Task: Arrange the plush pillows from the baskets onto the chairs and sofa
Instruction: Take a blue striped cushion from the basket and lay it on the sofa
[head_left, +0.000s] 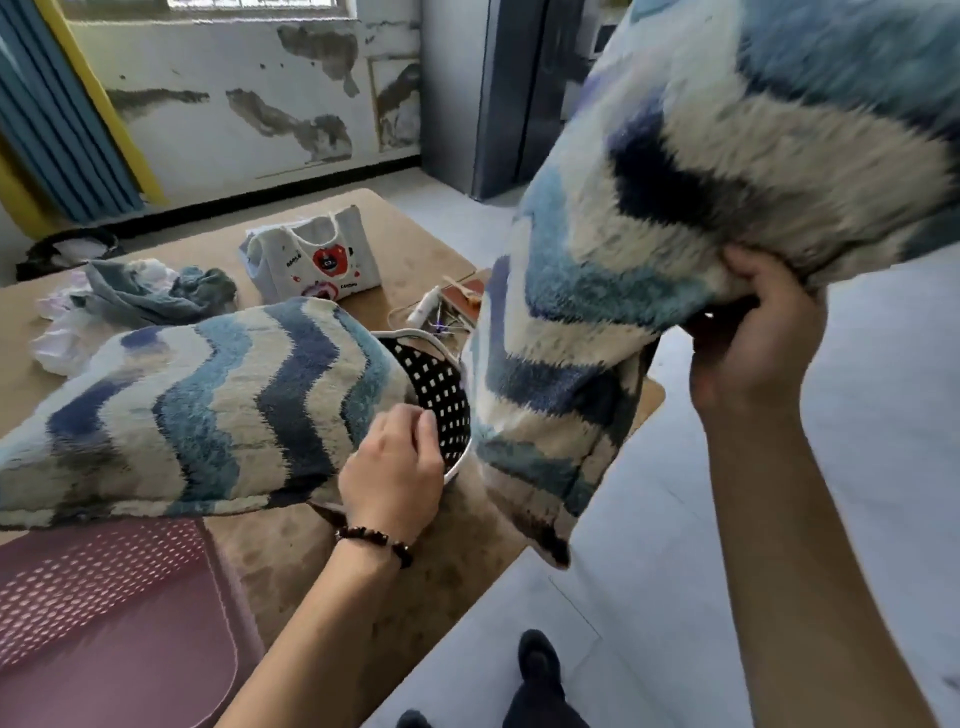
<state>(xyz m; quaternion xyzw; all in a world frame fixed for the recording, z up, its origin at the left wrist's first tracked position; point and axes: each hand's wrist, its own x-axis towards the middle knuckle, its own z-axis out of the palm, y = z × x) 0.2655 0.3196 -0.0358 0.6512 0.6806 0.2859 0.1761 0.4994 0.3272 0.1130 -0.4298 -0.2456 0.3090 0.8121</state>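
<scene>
A person's left hand (389, 467), a bead bracelet at the wrist, curls its fingers (415, 421) over the white rim of a black basket (441, 395) on a tan table (311, 545), apparently gripping it to steady the basket while it is emptied. Nearer than those fingers lie a pink perforated seat (104, 597) at the table's edge and, on the pale floor, the person's dark shoe (540, 670).

Touching the fingers on their left, a wave-striped plush pillow (197, 405) lies flat with one end at the basket's mouth, probably next to be lifted. To their right and above, the right hand (753, 338) is closed tightly on the lower edge of a second striped pillow (675, 208), thumb and fingers pinching the plush. This pillow hangs clear of the basket, its low corner dangling past the table edge. It is held high, seemingly so it can be carried off. No chair back or sofa is visible, so placing has not yet begun for these two.

Beyond the left fingers, small clutter sits just behind the basket. It is too blurred to name. Further off stand a white tote bag (317, 260) and crumpled cloths (150, 291). Farthest are a stained wall (234, 104) and a grey cabinet (519, 93).
</scene>
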